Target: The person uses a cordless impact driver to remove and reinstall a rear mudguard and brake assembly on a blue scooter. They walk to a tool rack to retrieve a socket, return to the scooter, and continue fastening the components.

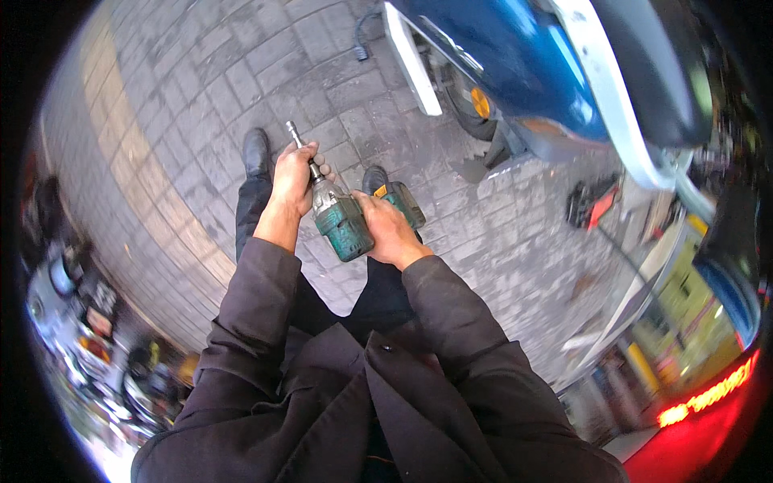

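Dark jacket (386,402) fills the bottom of the view, its two sleeves running forward to the bare hands. Out past the lap, a green cordless driver (345,225) is held above the paved ground (217,97), its nose pointing up and away to the left. The right hand (389,231) is wrapped about the driver's handle, most of its fingers hidden, with the battery (405,205) jutting out beyond it. The left hand (291,179) curls its fingers around the long metal bit (292,133) just ahead of the nose; the bright tip sticks out past them. Dark shoes (256,151) stand on the paving to either side of the tool. At upper right is a blue scooter (523,64) with an orange reflector (481,102); at lower right, a red lit sign (708,394) glows.
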### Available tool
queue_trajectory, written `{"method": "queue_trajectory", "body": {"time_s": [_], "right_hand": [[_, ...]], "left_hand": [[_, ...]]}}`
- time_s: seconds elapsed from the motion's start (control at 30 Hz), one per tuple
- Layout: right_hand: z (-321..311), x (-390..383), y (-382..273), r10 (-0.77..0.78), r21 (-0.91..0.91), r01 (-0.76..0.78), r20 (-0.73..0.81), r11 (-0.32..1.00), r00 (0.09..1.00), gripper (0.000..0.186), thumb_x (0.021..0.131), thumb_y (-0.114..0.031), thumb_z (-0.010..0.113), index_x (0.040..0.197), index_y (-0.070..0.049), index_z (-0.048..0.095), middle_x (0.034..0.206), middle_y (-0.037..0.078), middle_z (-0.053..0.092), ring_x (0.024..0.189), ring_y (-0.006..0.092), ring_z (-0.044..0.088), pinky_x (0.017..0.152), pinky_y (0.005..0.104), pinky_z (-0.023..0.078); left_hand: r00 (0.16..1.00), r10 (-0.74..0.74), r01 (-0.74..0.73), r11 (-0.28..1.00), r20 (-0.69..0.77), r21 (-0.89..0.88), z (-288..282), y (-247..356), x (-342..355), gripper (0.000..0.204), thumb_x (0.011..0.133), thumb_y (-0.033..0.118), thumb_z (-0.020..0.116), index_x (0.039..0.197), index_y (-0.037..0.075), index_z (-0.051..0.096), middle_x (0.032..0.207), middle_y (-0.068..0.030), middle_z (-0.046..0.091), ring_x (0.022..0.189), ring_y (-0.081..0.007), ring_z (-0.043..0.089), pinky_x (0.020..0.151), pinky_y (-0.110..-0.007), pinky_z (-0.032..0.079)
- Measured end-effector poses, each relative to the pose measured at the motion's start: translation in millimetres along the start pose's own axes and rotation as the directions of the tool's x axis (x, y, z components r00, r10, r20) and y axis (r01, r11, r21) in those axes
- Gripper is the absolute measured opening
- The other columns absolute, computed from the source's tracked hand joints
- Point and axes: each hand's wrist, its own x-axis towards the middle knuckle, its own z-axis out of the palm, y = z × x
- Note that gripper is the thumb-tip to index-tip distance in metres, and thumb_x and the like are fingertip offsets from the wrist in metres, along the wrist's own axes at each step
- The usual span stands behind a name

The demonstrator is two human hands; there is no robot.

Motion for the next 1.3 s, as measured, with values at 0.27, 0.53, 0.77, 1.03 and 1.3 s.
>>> {"method": "queue_trajectory", "body": {"time_s": [0.27,0.53,0.77,1.03,1.3], "right_hand": [[89,21,-11,0.349,0.212,-0.299,-0.266,0.931,0.898,0.074,0.065,0.0,0.07,0.134,-0.003,0.043,0.109,0.02,0.06,0.106,0.0379,0.058,0.09,0.043,0.048],[208,47,36,0.517,0.6,-0.225,-0.372,0.768,0.771,0.066,0.071,-0.002,0.067,0.133,-0.002,0.043,0.111,0.025,0.061,0.102,0.0421,0.06,0.086,0.047,0.05],[281,91,113,0.612,0.628,-0.205,-0.546,0.751,0.572,0.07,0.066,-0.002,0.07,0.131,-0.009,0.047,0.11,0.019,0.062,0.105,0.0379,0.059,0.093,0.0449,0.046],[280,142,162,0.579,0.603,-0.112,-0.672,0.79,0.462,0.063,0.066,-0.003,0.066,0.127,-0.008,0.048,0.111,0.019,0.063,0.106,0.0371,0.06,0.09,0.0441,0.048],[269,165,183,0.583,0.562,-0.22,-0.62,0.797,0.525,0.055,0.072,-0.005,0.067,0.124,-0.005,0.05,0.11,0.02,0.064,0.102,0.0377,0.063,0.086,0.0457,0.051]], "left_hand": [[0.98,-0.102,-0.011,0.824,0.168,0.566,15,23,45,0.012,0.091,0.013,0.054,0.1,0.007,0.048,0.071,-0.0038,0.049,0.059,-0.0176,0.054,0.053,-0.036,0.05],[0.933,-0.194,-0.158,0.534,0.302,0.831,8,-41,105,0.009,0.089,0.013,0.057,0.096,0.009,0.052,0.065,-0.0023,0.049,0.051,-0.0178,0.052,0.049,-0.035,0.049],[0.856,-0.196,-0.421,0.271,0.478,0.866,8,-104,179,0.011,0.088,0.015,0.057,0.097,0.009,0.053,0.067,-0.0015,0.05,0.052,-0.0177,0.052,0.049,-0.035,0.048],[0.736,-0.141,-0.63,0.213,0.662,0.747,27,-106,224,0.007,0.091,0.012,0.054,0.096,0.007,0.052,0.067,-0.0038,0.054,0.05,-0.0172,0.055,0.045,-0.033,0.05],[0.596,-0.116,-0.795,0.055,0.795,0.604,37,-108,248,0.012,0.091,0.015,0.056,0.096,0.005,0.053,0.064,-0.0034,0.052,0.049,-0.0152,0.052,0.043,-0.031,0.046]]}}
